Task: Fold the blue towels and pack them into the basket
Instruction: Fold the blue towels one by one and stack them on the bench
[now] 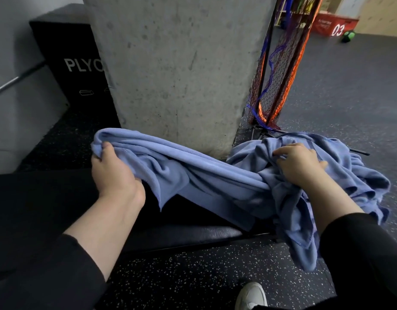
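— Where's the towel she's working on?

— The soft blue cloth towel (193,173) is stretched in a rope-like band above the black padded worktop (193,233), running from its far left side across to the right end. Its long axis goes left to right between the hands, sagging a little in the middle.

— And the hands?

— The left hand (113,171) is clenched round the bunched left end of that towel, thumb on top, and lifts it clear of the worktop. The right hand (298,163) has its fingers curled into the crumpled heap of blue towels (360,175) at the right end of the worktop, gripping cloth there. Whether it holds the same towel's other end or a different one, I can't tell; the folds run together.

— Which hand is nearer the free part?

— The left one; the stretched towel lies directly to its right. The tangle is all under the right hand, spilling over the right edge toward the dark speckled rubber floor (193,276).

— So what does the next move hang on?

— My guess is pulling leftward along that long axis to draw the towel out of the heap before any folding. It isn't flat yet.

— The basket?

— I don't see one. There's a grey concrete pillar (177,63) just behind the worktop.
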`<state>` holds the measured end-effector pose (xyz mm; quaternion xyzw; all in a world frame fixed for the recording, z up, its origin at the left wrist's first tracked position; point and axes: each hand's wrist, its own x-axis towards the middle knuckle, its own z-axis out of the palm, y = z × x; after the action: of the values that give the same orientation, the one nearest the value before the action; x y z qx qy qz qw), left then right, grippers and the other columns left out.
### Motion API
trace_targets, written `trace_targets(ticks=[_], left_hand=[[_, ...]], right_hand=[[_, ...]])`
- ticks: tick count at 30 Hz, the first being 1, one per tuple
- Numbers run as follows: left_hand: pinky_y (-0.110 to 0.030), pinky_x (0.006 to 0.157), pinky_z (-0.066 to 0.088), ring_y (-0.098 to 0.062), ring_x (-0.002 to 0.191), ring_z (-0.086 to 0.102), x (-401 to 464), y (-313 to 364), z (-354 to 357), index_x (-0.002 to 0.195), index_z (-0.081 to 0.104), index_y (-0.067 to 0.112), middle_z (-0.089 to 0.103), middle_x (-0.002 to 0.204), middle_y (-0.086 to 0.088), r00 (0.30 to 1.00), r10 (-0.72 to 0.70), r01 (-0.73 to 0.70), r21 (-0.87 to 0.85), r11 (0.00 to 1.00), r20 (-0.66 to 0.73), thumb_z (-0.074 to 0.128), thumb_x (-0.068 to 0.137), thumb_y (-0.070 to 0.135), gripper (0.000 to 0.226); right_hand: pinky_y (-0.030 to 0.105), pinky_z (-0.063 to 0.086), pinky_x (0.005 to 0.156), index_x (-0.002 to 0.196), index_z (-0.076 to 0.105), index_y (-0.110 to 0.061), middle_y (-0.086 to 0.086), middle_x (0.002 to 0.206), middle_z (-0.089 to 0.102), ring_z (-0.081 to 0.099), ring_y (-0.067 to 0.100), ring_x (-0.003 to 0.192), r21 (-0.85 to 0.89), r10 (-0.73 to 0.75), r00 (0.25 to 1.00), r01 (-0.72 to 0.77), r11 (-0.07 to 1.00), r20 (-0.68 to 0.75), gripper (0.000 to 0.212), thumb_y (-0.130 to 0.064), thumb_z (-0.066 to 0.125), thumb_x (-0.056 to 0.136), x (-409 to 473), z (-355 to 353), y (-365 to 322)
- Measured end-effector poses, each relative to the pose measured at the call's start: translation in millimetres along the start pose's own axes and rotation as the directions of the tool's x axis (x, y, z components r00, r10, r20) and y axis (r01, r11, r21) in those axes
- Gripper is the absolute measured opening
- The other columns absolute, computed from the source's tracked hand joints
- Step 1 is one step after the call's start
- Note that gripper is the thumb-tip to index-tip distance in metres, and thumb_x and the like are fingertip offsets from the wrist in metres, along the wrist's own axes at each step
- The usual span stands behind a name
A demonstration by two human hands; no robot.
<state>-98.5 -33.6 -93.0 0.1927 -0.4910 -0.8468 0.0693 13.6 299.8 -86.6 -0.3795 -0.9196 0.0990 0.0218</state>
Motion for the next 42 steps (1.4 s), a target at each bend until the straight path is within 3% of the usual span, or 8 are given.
trace_targets(ticks=[9, 14, 19, 26, 30, 34, 39, 42], left_hand=[[-0.044, 0.097, 0.056, -0.022, 0.101, 0.071, 15, 0, -6, 0.127, 0.062, 0.018, 0.071, 0.114, -0.004, 0.999, -0.016, 0.011, 0.174, 0.985, 0.032, 0.052, 0.100, 0.044, 0.039], [-0.045, 0.096, 0.056, -0.023, 0.099, 0.073, 10, 0, -5, 0.119, 0.065, 0.016, 0.073, 0.110, -0.007, 0.992, -0.070, 0.055, 0.146, 0.988, 0.105, 0.054, 0.102, 0.039, 0.031], [-0.043, 0.093, 0.059, -0.021, 0.096, 0.075, 3, 12, -9, 0.122, 0.065, 0.012, 0.075, 0.109, -0.008, 0.981, -0.124, 0.107, 0.114, 0.988, 0.151, 0.054, 0.104, 0.034, 0.031], [-0.041, 0.096, 0.056, -0.014, 0.103, 0.072, 17, 42, -38, 0.126, 0.064, 0.022, 0.074, 0.113, 0.002, 0.987, 0.018, -0.053, 0.217, 0.975, 0.160, 0.050, 0.104, 0.044, 0.035], [-0.034, 0.096, 0.052, -0.010, 0.107, 0.065, 30, 55, -63, 0.133, 0.059, 0.023, 0.067, 0.119, 0.007, 0.947, 0.061, -0.255, 0.622, 0.740, 0.315, 0.040, 0.105, 0.050, 0.043], [-0.035, 0.074, 0.046, -0.020, 0.090, 0.061, 41, 51, -91, 0.104, 0.065, 0.011, 0.065, 0.096, -0.002, 0.899, -0.056, -0.414, 0.884, 0.217, 0.434, 0.037, 0.107, 0.043, 0.043], [-0.022, 0.051, 0.025, -0.008, 0.059, 0.032, 32, 59, -91, 0.069, 0.041, 0.012, 0.035, 0.067, 0.000, 0.822, -0.098, -0.471, 0.765, 0.439, 0.562, 0.054, 0.103, 0.036, 0.043], [-0.032, 0.067, 0.047, -0.010, 0.071, 0.048, 25, 60, -79, 0.089, 0.058, -0.001, 0.060, 0.077, -0.011, 0.761, -0.159, -0.474, 0.706, 0.527, 0.629, 0.051, 0.101, 0.045, 0.049]], right_hand=[[0.048, 0.040, 0.095, 0.119, 0.068, -0.029, 0.002, 0.129, 0.055, 0.048, 0.031, 0.124, 0.107, -0.246, 0.937, 0.278, 0.954, -0.248, 0.036, -0.046, 0.069, 0.087, -30, -16, -46], [0.032, 0.047, 0.081, 0.126, 0.064, -0.019, 0.002, 0.111, 0.067, 0.064, 0.025, 0.105, 0.088, -0.622, 0.767, 0.616, 0.783, 0.157, 0.056, -0.054, 0.071, 0.084, -72, 26, -107], [0.038, 0.050, 0.076, 0.095, 0.058, -0.021, 0.003, 0.097, 0.069, 0.064, 0.030, 0.095, 0.146, -0.582, 0.758, 0.566, 0.812, 0.294, 0.034, -0.054, 0.062, 0.088, -89, 79, -133], [0.033, 0.031, 0.063, 0.066, 0.048, -0.020, 0.000, 0.064, 0.053, 0.051, 0.030, 0.072, 0.342, -0.500, 0.866, 0.476, 0.810, -0.021, 0.027, -0.025, 0.056, 0.091, -80, 50, -168], [0.033, 0.036, 0.064, 0.082, 0.063, -0.015, 0.009, 0.077, 0.062, 0.056, 0.033, 0.078, 0.277, -0.496, 0.868, 0.478, 0.833, -0.006, 0.007, -0.018, 0.059, 0.087, -70, 39, -179], [0.034, 0.052, 0.075, 0.110, 0.066, -0.022, 0.004, 0.104, 0.066, 0.066, 0.028, 0.090, -0.024, -0.459, 0.718, 0.551, 0.834, 0.524, 0.030, -0.037, 0.070, 0.084, -77, 45, -182], [0.032, 0.046, 0.099, 0.134, 0.055, -0.031, -0.011, 0.124, 0.056, 0.057, 0.010, 0.115, 0.434, -0.726, 0.674, 0.618, 0.656, 0.137, 0.060, -0.058, 0.069, 0.083, -104, 51, -208], [0.023, 0.042, 0.103, 0.141, 0.050, -0.039, -0.021, 0.131, 0.059, 0.051, -0.005, 0.125, 0.684, -0.766, 0.631, 0.507, 0.524, 0.120, 0.057, -0.054, 0.066, 0.089, -123, 48, -223]])
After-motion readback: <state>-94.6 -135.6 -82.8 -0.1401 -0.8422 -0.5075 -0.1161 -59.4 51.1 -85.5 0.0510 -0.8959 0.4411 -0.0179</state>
